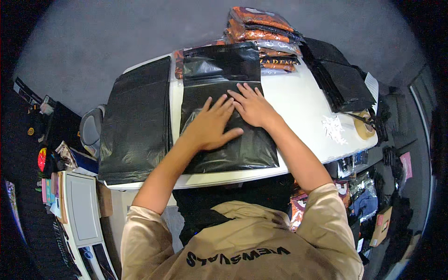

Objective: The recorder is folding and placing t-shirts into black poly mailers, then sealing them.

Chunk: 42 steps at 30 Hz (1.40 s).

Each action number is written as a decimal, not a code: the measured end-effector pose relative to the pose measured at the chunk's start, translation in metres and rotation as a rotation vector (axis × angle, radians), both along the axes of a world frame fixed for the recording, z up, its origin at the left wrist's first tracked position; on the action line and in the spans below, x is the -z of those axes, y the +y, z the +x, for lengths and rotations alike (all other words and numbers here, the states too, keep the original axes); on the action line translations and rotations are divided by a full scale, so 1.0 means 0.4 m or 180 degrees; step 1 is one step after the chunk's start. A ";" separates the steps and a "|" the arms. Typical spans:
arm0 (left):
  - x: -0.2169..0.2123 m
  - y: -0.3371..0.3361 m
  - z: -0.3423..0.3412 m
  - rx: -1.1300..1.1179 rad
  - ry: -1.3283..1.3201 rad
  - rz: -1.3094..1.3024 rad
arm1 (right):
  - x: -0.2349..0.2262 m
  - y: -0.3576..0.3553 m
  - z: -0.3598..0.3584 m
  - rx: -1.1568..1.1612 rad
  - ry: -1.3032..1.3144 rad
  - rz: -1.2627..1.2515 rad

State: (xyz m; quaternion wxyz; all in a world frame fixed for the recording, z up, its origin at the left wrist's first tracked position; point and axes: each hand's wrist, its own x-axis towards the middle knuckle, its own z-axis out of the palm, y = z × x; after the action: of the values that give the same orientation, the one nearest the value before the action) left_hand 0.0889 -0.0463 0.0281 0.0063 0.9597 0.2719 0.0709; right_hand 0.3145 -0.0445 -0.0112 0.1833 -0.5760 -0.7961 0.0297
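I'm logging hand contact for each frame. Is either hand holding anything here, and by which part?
Nothing is gripped. The left hand and right hand lie flat, palms down, on the middle of the black plastic bag.

Poly mailer bag [233, 149] lies at frame centre on the tabletop [298, 105]. Left hand [210, 127] and right hand [252, 106] rest flat on it, side by side. Stack of flat bags [135, 121] just left. Packaged garments [263, 37] above. Folded bag pile [343, 79] upper right; tape roll [365, 126] below it.
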 end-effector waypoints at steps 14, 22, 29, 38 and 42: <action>-0.034 -0.234 0.096 0.1347 -0.0379 -0.0694 | 0.019 0.109 0.135 -0.0753 0.0454 -0.0537; -0.005 -0.223 0.096 0.1100 -0.0105 -0.0337 | 0.021 0.112 0.133 -0.0825 0.0721 -0.0673; -0.063 -0.151 0.056 0.0968 -0.0254 -0.0565 | 0.006 0.107 0.130 -0.0727 0.0689 -0.0711; -0.014 0.034 -0.138 -0.1128 0.0095 -0.0310 | 0.013 0.125 0.122 -0.0797 0.0917 -0.0781; -0.026 -0.061 -0.074 -0.0362 0.0055 -0.0327 | 0.026 0.124 0.143 -0.0711 0.0804 -0.0744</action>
State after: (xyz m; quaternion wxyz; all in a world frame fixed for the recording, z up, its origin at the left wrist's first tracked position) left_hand 0.0593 -0.0707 0.0385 0.0491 0.9417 0.3292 0.0488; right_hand 0.3716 0.0049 -0.0215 0.2092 -0.4932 -0.8169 0.2140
